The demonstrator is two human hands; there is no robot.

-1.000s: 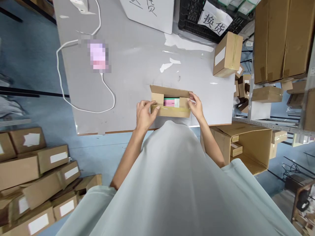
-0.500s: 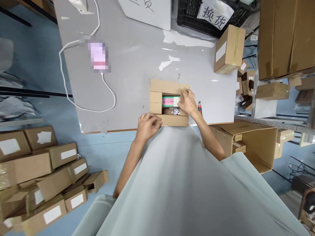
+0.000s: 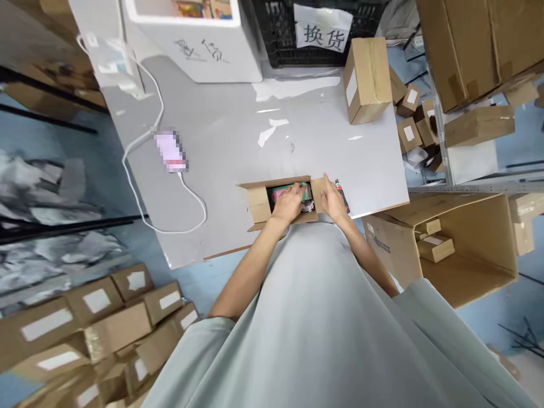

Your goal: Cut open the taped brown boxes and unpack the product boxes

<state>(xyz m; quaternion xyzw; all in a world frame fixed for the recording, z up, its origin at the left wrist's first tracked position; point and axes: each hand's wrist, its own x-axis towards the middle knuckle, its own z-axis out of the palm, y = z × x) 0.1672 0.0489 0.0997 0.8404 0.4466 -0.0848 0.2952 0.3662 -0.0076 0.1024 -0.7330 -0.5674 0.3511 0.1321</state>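
Smooth grey surface point(image 3: 229, 147) supported an open brown cardboard box point(image 3: 257, 205) near its front edge, within easy reach. Your left hand point(image 3: 289, 204) covered the pink-and-green package point(image 3: 277, 194) inside, grip unclear; your right hand point(image 3: 334, 202), loosely open, probably steadied the end flap point(image 3: 317, 194).

The scene is viewed through one head-worn camera, aimed forward and steeply down. The wearer's shirt point(image 3: 323, 317) is shown nearest, filling the bottom centre. The open cardboard carton point(image 3: 258, 205) is seen from above, near mid-view; the gray tabletop point(image 3: 225, 141) is slanted in frame. The black plastic crate point(image 3: 278, 37) is seen farther off, at the top edge.
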